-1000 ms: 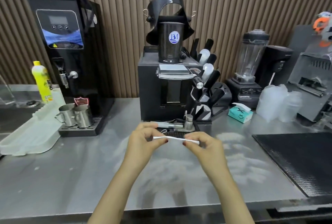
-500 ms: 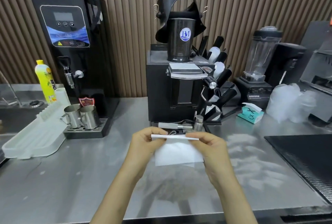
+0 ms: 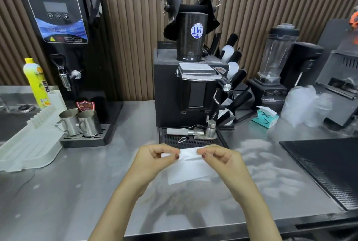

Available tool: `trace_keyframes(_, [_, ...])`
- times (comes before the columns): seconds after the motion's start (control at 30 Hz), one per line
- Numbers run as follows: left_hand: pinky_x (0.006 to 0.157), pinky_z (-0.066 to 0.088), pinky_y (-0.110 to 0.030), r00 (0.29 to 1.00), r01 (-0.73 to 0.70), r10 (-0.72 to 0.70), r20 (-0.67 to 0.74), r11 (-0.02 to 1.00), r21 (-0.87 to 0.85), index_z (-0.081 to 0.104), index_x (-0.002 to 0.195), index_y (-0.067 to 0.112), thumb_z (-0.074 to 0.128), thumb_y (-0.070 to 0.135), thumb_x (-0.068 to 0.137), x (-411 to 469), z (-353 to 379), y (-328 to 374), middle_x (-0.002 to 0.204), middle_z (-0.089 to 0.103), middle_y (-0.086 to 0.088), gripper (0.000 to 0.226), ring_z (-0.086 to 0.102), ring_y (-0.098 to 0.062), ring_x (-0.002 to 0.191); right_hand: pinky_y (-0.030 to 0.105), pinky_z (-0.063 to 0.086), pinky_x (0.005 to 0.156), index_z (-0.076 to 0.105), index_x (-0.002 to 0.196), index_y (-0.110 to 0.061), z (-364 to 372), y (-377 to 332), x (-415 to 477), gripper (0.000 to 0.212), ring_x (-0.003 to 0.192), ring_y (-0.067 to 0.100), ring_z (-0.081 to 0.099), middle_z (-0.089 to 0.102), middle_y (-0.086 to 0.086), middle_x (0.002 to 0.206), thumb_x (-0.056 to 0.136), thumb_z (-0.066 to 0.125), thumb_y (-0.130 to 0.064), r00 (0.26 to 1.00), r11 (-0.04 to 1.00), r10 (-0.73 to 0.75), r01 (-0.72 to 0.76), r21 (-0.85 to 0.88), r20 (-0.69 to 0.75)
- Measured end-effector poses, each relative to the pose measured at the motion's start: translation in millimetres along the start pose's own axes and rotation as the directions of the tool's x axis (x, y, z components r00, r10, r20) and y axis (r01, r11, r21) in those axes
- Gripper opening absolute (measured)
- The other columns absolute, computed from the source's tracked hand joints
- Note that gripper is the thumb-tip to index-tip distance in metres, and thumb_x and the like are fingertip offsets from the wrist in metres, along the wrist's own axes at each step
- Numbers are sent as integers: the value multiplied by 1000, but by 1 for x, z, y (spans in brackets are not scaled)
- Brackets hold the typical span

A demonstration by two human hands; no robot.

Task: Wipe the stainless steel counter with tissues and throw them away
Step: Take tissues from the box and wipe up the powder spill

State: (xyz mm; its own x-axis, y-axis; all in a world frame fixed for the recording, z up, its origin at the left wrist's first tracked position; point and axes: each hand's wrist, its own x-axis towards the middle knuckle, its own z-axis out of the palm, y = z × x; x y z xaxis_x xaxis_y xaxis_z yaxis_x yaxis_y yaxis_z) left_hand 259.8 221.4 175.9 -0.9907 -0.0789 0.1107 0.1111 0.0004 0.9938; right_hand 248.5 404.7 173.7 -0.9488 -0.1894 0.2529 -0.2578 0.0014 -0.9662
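Note:
A white tissue (image 3: 188, 171) hangs unfolded above the stainless steel counter (image 3: 81, 188), in front of the black coffee machine. My left hand (image 3: 155, 160) pinches its top edge at the left. My right hand (image 3: 219, 158) pinches the top edge at the right, close to the left hand. The sheet droops between and below the two hands. A teal tissue pack (image 3: 264, 117) with a white sheet sticking out lies on the counter at the right.
A black coffee machine (image 3: 190, 93) with a drip tray (image 3: 190, 141) stands just behind my hands. At the left are a water boiler (image 3: 64, 47), two steel jugs (image 3: 80, 122), a white rack (image 3: 29, 144) and a yellow bottle (image 3: 36, 83). A black mat (image 3: 327, 165) and a blender (image 3: 273, 78) are at the right.
The tissue was a narrow folded strip stretched between my hands; it has opened into a hanging sheet. My hands have moved closer together along its top edge.

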Motion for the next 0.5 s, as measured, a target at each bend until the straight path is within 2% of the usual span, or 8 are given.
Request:
trace_keyframes(0.1, [56,46,-12,1000,9,-9,-13,1000,3,70,63,13,70,-13,70,-3,1,-8,63,67,8,27,59,-2,61,10,44,64,69,68,-17,4,7,-2,28,66,-1,59,68,-10,68,74,67,10,998,1000,-15,14,-16,-63])
trace_keyframes(0.17, [57,48,-16,1000,24,-24,5,1000,-8,67,75,12,69,-17,68,-4,4,-16,63,66,5,30,60,-5,61,12,46,64,64,78,-17,5,15,-4,33,66,-2,58,66,-11,68,73,65,16,998,1000,-1,0,-8,-68])
trace_keyframes(0.23, [58,49,-18,999,37,-37,13,999,-14,65,85,13,67,-19,68,-5,7,-22,65,65,3,36,60,-7,63,15,50,70,66,90,-25,2,22,-4,43,72,0,60,66,-11,73,74,64,15,998,999,27,-29,-33,-56])
trace_keyframes(0.3, [57,47,-16,999,40,-40,2,999,-8,66,77,14,64,-20,70,-6,11,-27,66,66,4,35,60,-7,64,14,49,71,72,80,-30,-4,28,-1,45,74,0,62,69,-12,75,74,65,13,998,995,41,-45,-84,-51])
trace_keyframes(0.4, [53,40,-13,997,49,-47,-65,998,31,63,57,17,59,-19,74,-5,16,-36,63,64,3,40,52,-9,59,7,43,61,72,56,-27,-9,34,4,50,62,-3,59,69,-12,63,72,61,19,997,995,55,-60,-76,-60])
trace_keyframes(0.5, [47,31,-13,993,57,-51,-110,997,59,62,53,19,56,-17,76,-5,19,-39,59,57,6,43,41,-6,51,11,43,49,70,54,-22,-13,37,9,49,50,2,54,68,-10,58,77,55,18,991,990,137,-137,-21,2])
